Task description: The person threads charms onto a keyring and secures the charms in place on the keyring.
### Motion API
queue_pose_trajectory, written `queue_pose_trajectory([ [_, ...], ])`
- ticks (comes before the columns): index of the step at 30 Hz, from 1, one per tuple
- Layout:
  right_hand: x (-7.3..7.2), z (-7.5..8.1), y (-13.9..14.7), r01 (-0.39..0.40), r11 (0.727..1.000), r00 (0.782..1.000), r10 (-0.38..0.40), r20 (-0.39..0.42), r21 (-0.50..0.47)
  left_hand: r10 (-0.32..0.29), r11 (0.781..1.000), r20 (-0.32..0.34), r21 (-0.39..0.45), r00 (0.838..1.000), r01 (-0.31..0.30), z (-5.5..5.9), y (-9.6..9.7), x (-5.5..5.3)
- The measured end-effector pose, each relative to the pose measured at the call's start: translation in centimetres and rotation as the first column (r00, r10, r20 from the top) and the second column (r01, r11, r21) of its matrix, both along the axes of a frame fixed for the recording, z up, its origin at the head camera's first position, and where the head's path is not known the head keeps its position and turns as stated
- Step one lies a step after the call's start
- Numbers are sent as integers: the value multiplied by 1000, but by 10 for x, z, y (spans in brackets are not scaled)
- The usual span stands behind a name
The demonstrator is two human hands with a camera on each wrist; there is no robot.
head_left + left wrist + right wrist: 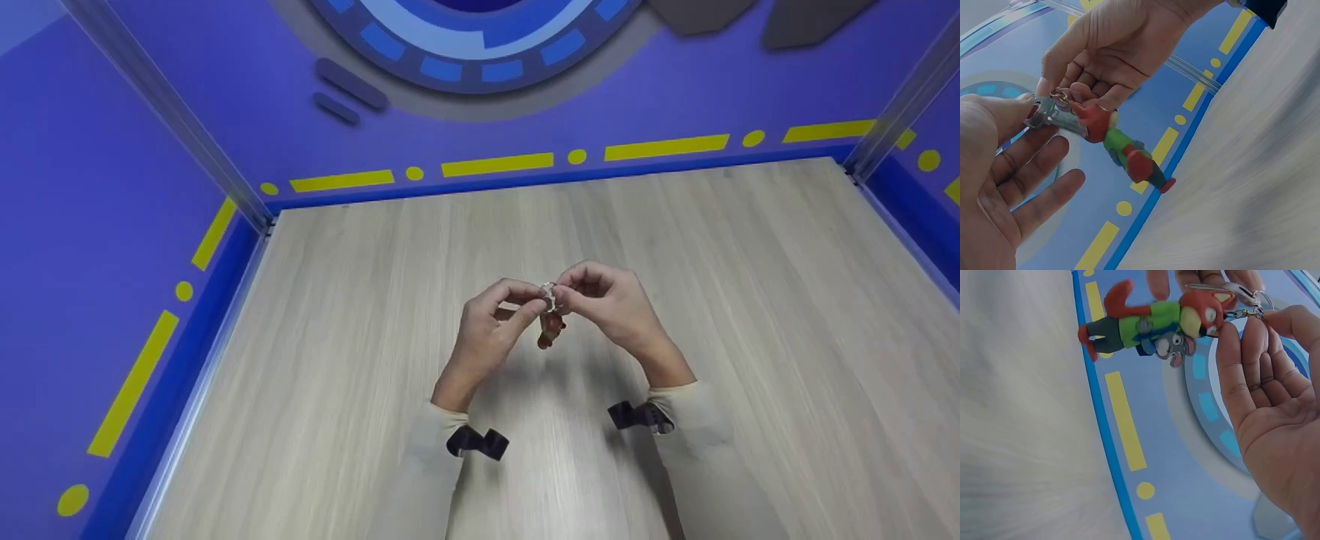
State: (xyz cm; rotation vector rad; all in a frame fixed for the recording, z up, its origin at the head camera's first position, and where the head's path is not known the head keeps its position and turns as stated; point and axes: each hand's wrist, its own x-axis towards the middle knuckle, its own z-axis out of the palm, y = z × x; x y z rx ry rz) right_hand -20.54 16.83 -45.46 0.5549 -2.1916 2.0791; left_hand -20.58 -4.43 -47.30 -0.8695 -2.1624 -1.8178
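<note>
A fox figure keychain [1151, 323] hangs between my two hands above the table. The red fox wears a green top and dark trousers, with a small grey rabbit at its front. My left hand [487, 326] pinches a silver metal piece [1058, 117] between thumb and index finger, its other fingers spread in the left wrist view. My right hand [615, 304] pinches the ring [1266, 302] by the short chain [1241, 313], close to the fox's head. How the ring and the metal piece join is too small to tell.
Below the hands lies a light wood-grain table [360, 300]. Blue panels with yellow marks [495, 165] stand along its back and sides, with metal posts [180, 120] at the corners. A black band with a small mount [478, 442] sits on each sleeve.
</note>
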Motion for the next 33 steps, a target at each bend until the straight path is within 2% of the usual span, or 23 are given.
queue_pose_trajectory([
  [3,0,0,0,-17,999,1000,18,24,-41,29,999,-61,31,998,-27,-2,1,-1],
  [6,0,0,-1,-26,999,999,28,34,-38,66,996,-98,64,993,-60,-3,2,-2],
  [9,0,1,-2,-6,1000,1000,6,18,23,89,993,-81,79,993,-82,-2,2,-2],
  [15,2,4,-4,57,991,996,-48,-80,124,102,994,-14,31,995,-101,1,0,0],
  [25,5,7,-6,165,966,950,-101,-296,199,128,991,-18,-45,992,-129,3,-1,0],
  [30,4,7,-8,172,965,929,-93,-358,196,145,985,-40,-84,989,-148,4,-1,0],
  [33,3,6,-9,176,963,917,-85,-391,204,120,990,-30,-77,992,-122,4,-1,1],
])
